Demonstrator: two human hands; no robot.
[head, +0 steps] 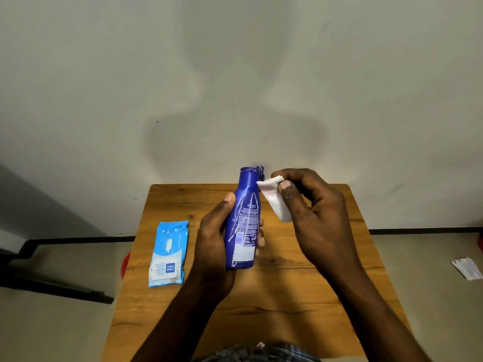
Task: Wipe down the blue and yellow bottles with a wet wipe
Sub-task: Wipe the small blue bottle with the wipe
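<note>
- Two hands work above a wooden table (326,283): the left hand (214,241) wraps the blue bottle (244,223), held upright, flip cap open.
- Risk: the open cap could leak if the bottle tips.
- The right hand (311,212) pinches a folded wet wipe (274,198) touching the bottle's shoulder.
- No yellow bottle is visible.

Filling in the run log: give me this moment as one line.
left hand: holds blue bottle, cap open | right hand: pinches wipe at bottle neck | wipes pack: on table | yellow bottle: not visible
</note>
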